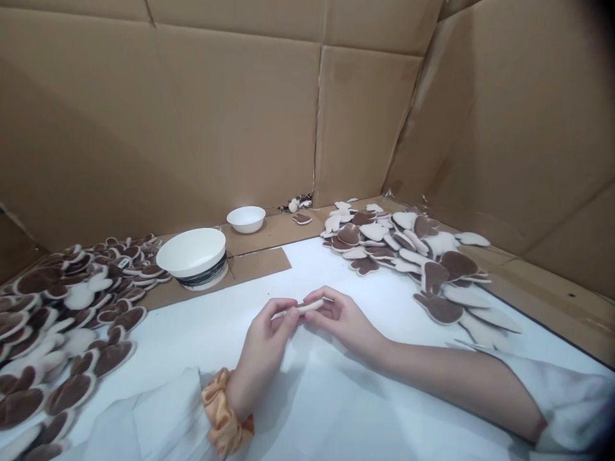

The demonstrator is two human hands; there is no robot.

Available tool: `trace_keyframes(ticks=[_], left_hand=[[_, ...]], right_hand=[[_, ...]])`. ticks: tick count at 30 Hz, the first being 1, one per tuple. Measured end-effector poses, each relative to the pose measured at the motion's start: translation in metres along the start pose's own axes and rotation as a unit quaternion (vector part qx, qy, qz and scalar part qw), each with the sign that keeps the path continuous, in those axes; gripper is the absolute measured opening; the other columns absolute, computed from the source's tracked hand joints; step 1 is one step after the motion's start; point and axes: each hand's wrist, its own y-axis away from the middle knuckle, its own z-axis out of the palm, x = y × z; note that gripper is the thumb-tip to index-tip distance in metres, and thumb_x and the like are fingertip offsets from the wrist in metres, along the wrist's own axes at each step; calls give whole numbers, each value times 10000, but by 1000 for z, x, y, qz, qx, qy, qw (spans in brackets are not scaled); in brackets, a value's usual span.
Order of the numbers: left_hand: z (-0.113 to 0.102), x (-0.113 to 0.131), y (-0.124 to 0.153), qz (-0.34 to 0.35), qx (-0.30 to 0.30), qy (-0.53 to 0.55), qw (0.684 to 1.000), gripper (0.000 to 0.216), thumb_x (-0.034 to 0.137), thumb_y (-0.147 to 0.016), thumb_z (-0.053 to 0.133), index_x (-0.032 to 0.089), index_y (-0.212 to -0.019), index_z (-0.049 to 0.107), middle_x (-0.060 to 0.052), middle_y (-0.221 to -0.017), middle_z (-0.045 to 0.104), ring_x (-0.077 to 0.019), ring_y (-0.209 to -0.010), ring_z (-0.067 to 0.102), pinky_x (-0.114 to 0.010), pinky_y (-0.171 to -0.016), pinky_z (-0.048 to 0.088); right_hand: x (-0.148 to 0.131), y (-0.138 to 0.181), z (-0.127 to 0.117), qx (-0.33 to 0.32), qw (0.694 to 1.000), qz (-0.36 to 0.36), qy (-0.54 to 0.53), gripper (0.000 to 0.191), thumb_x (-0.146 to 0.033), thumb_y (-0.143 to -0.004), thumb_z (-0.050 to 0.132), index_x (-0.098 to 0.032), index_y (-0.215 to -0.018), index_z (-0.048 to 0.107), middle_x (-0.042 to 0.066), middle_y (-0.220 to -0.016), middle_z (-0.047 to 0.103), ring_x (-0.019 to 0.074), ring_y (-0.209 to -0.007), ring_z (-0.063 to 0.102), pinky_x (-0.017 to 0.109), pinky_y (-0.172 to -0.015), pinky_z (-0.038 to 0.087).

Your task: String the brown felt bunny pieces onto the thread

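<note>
Between my two hands, over the white tabletop [365, 397], is a flat plush piece [312, 307] seen nearly edge-on, its pale rim showing. My left hand [267, 340], with an orange scrunchie [223, 410] at the wrist, pinches its left end between thumb and fingers. The fingers of my right hand [348, 325] are closed round the right end. Most of the piece's faces are hidden by my fingers. To the right lies a loose pile of brown and white plush pieces [379, 232], some with rabbit-like ears.
A larger heap of brown and white plush pieces [72, 390] spreads along the left. A white bowl with a dark-banded base [192, 253] and a smaller white bowl [246, 219] stand at the back. Tall cardboard walls [230, 121] enclose the far and right sides.
</note>
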Motion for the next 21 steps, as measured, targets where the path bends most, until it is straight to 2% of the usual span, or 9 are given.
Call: trace_keyframes(ticks=[4, 6, 11, 15, 18, 21], left_hand=[[1, -2, 0, 35, -16, 51, 998, 254, 329, -784, 542, 183, -986, 496, -75, -1114, 560, -191, -1018, 548, -272, -829, 434], [1, -3, 1, 45, -19, 64, 997, 264, 295, -773, 560, 195, -1004, 480, -73, -1141, 540, -190, -1010, 555, -274, -820, 442], [1, -4, 3, 42, -11, 27, 999, 273, 288, -774, 552, 205, -1015, 454, -64, -1099, 531, -157, -815, 600, -254, -682, 461], [0, -2, 4, 64, 3, -11, 998, 271, 301, -800, 514, 209, -1049, 462, -66, -1099, 531, -153, -829, 568, -251, -697, 450], [0, -1, 4, 50, -3, -2, 999, 339, 316, -811, 493, 210, -1130, 451, -76, -1117, 523, -164, -859, 565, -263, -732, 454], [1, 1, 3, 24, -9, 37, 999, 438, 311, -801, 506, 206, -1212, 398, -73, -1046, 546, -166, -861, 571, -274, -761, 456]], right_hand=[[0, 0, 0, 22, 997, -63, 47, 204, -217, -705, 631, -164, -848, 496, 57, -971, 538, 162, -908, 560, 298, -774, 443], [0, 1, 0, 16, 994, -83, 72, 197, -198, -716, 614, -168, -871, 496, 64, -1010, 524, 171, -955, 542, 300, -787, 440], [-2, 2, -1, -6, 994, -68, 89, 272, -185, -741, 585, -183, -970, 439, 56, -1004, 532, 156, -923, 548, 303, -782, 439], [-2, 1, -1, -22, 996, -51, 64, 285, -197, -752, 574, -191, -993, 421, 57, -1052, 510, 144, -904, 565, 290, -763, 458], [-2, 0, -1, -24, 996, -53, 67, 288, -195, -745, 581, -189, -993, 435, 60, -1073, 512, 148, -923, 566, 294, -783, 464], [-2, 0, -1, -26, 994, -62, 88, 293, -179, -744, 577, -183, -1007, 448, 64, -1079, 524, 150, -923, 567, 301, -796, 465]])
